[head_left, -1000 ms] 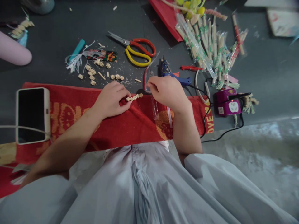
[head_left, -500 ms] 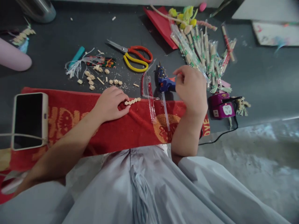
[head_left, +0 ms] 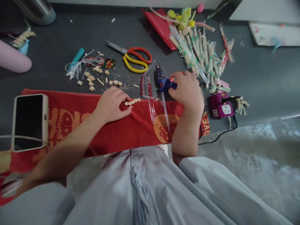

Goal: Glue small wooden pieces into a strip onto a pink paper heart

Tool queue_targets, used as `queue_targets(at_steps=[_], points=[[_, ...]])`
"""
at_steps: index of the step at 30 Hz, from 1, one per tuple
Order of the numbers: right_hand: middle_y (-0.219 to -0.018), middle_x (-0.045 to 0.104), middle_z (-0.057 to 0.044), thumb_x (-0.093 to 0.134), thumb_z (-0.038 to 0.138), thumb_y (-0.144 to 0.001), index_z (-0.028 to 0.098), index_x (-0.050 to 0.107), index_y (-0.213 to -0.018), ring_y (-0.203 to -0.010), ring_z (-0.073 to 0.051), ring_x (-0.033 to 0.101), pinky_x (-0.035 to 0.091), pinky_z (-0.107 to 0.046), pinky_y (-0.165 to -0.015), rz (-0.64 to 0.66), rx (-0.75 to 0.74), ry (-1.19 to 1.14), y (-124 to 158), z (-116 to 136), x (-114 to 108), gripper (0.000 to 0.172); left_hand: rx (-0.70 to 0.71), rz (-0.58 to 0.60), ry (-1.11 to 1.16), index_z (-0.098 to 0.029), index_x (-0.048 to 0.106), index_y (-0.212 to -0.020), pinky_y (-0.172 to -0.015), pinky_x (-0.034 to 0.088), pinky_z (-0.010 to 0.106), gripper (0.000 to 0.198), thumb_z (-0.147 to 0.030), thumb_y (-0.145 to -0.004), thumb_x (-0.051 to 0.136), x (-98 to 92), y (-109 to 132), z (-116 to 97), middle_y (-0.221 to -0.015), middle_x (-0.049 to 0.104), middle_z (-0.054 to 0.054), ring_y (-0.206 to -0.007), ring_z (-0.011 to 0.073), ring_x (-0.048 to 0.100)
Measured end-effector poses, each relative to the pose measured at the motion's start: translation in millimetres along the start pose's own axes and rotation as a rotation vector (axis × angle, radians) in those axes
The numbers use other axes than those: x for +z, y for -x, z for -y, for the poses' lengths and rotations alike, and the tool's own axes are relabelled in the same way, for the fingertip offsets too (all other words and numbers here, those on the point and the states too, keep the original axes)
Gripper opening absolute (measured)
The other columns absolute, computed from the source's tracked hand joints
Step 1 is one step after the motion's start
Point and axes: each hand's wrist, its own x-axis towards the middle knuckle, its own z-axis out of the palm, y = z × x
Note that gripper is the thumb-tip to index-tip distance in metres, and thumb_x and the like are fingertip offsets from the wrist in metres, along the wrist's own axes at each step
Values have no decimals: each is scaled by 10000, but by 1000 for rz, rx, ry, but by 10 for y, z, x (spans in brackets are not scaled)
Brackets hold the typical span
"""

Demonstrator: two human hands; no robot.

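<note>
From my head feed I count two hands at work. My left hand point(head_left: 112, 105) lies on the red towel point(head_left: 138, 131), its thumb and fingertip pinching the near end of one knobbly pale strip point(head_left: 133, 102) made of small pieces, which rests at the towel's upper edge. My right hand point(head_left: 187, 90) is at the handle of the one blue glue gun point(head_left: 163, 82), fingers curled about it; I cannot tell how far that grip is closed. One clear glue stick point(head_left: 165, 112) runs from the gun's rear onto the towel, just beside a clear plastic sleeve point(head_left: 153, 113). Beyond, on the dark worktop point(head_left: 89, 29), I have one pair of scissors point(head_left: 126, 51) with one red and one yellow handle loop, one teal tube point(head_left: 77, 57), one white tassel point(head_left: 73, 67) and three pale clusters point(head_left: 115, 83) in a row, with others scattered to their left. The plastic-wrapped sticks point(head_left: 204, 50) overlap too much for me to count; their green print is too small to read. I see one purple socket adapter point(head_left: 219, 111) and one white-framed device point(head_left: 30, 120). The only writing I can read is "OVE" at the towel's right end.
</note>
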Motion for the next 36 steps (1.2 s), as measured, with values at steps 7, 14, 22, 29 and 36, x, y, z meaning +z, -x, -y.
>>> queue_targets(at_steps=[7, 14, 22, 29, 36], points=[[-1442, 658, -279, 586, 190, -907, 181, 695, -1376, -1394, -527, 538, 458, -746, -1068, -88, -11, -8, -95, -76, 215, 481, -57, -7, -15, -198, 738, -1039, -1002, 562, 510, 257, -418, -968, 625, 67, -29, -90, -1017, 745, 115, -1068, 342, 670], [-1445, 673, -262, 544, 97, -883, 154, 696, -1417, -1397, -494, 567, 487, -697, -1097, -41, -24, 20, -141, -99, 244, 558, -40, -1, -25, -163, 769, -1063, -997, 553, 506, 320, -414, -1019, 575, 107, -64, -134, -991, 723, 129, -1054, 341, 662], [-1448, 693, -240, 569, 150, -911, 155, 700, -1441, -1401, -452, 581, 481, -653, -1154, -48, -84, 9, -145, -146, 247, 546, -30, -24, -65, -174, 784, -1071, -963, 571, 494, 312, -410, -1024, 585, 154, -73, -126, -993, 745, 128, -1036, 337, 675], [-1498, 681, -264, 583, 117, -914, 127, 682, -1464, -1433, -470, 598, 498, -656, -1164, -18, -80, 9, -133, -116, 192, 559, -55, -17, -52, -186, 779, -1057, -963, 553, 507, 288, -389, -1023, 578, 168, -74, -136, -1000, 731, 129, -1048, 344, 655], [-1432, 703, -225, 567, 149, -949, 172, 633, -1462, -1418, -424, 615, 511, -590, -1154, 0, -77, -43, -152, -180, 137, 518, -67, -10, -46, -194, 767, -1067, -1000, 544, 505, 272, -395, -1025, 588, 197, -68, -111, -1017, 707, 119, -1085, 341, 646]])
